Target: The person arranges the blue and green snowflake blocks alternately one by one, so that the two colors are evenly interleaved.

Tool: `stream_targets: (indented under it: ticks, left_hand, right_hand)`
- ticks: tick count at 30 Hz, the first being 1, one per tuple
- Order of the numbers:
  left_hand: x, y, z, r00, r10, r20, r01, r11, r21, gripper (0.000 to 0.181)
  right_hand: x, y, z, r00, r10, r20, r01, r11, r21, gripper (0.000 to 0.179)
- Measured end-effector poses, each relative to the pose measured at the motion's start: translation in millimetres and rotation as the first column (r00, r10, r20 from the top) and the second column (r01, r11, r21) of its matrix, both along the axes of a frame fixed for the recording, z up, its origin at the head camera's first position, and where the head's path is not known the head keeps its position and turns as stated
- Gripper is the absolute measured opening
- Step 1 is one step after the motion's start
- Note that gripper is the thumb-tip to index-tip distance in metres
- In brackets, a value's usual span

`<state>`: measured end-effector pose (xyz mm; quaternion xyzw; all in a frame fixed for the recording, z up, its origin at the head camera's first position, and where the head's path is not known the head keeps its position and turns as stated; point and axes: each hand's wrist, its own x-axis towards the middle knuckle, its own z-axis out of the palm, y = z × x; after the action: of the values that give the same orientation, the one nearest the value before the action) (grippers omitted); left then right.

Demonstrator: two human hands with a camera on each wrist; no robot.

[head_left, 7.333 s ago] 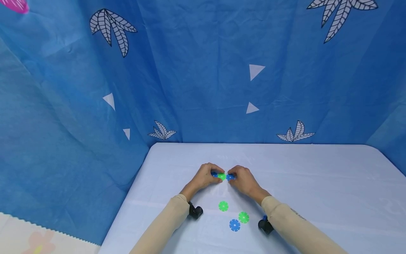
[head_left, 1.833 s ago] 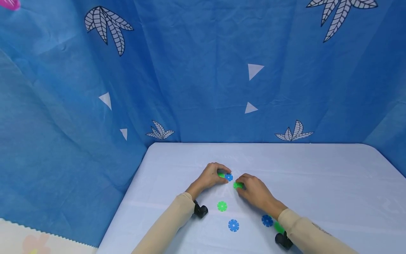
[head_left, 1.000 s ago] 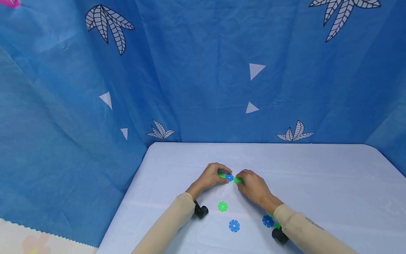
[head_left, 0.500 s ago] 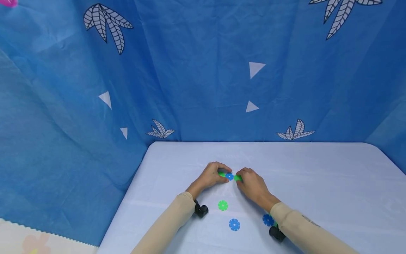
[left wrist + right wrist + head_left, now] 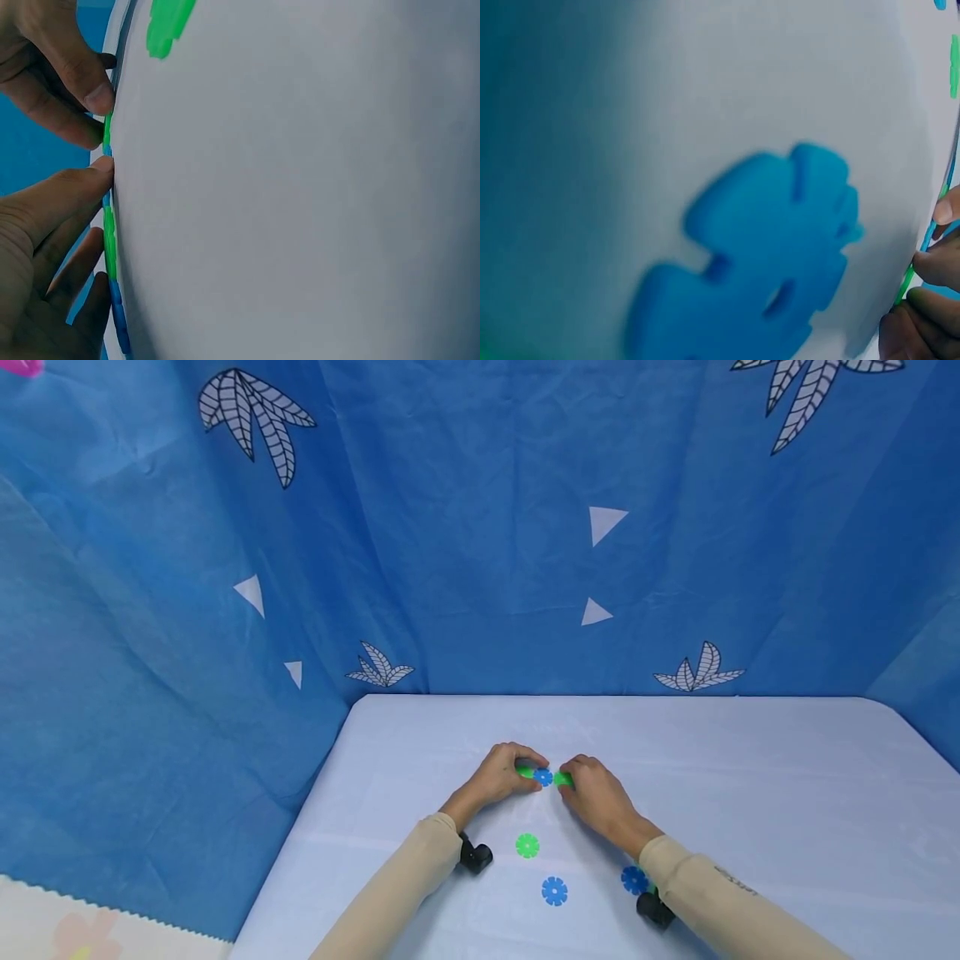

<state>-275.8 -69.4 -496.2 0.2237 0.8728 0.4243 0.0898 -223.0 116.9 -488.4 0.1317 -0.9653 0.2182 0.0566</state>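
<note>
My left hand [image 5: 497, 775] pinches a row of flat, notched plastic snowflake discs, thumb on a blue disc [image 5: 543, 777]. Behind that one in the row come a green disc [image 5: 110, 241] and another blue disc [image 5: 119, 322], seen edge-on in the left wrist view. A further green disc [image 5: 562, 779] is between the thumb and fingers of my right hand [image 5: 600, 797]. Its edge meets the blue disc's edge; whether their notches are joined I cannot tell. My right fingers cover part of it.
On the white table [image 5: 750, 793] lie a loose green disc [image 5: 527, 846], a blue disc [image 5: 554, 891] and another blue disc [image 5: 633, 880] by the right forearm, with some green partly hidden behind it. Black wrist cameras [image 5: 476, 857] hang under both sleeves. A blue curtain [image 5: 480, 527] stands behind.
The blue disc once in my right hand has joined the left hand's row. A green disc has left the table for my right hand, which has since moved up to the row's end.
</note>
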Motion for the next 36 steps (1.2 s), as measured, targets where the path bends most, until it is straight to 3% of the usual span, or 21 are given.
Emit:
stream_targets:
  ticks: [7,36]
  left_hand:
    - [-0.6,0.1,0.2,1.0,0.009,-0.007,-0.009,1.0,-0.002,0.031]
    - [1.1,-0.6,-3.3,1.0,0.011,0.005,-0.011,1.0,0.0,0.032]
  right_hand:
    - [-2.2,1.5,-0.7,1.0,0.017,0.019,-0.016,0.999,-0.042,0.028]
    - [2.8,3.3,-2.7,0.999,0.016,0.04,-0.013,0.998,-0.067,0.035]
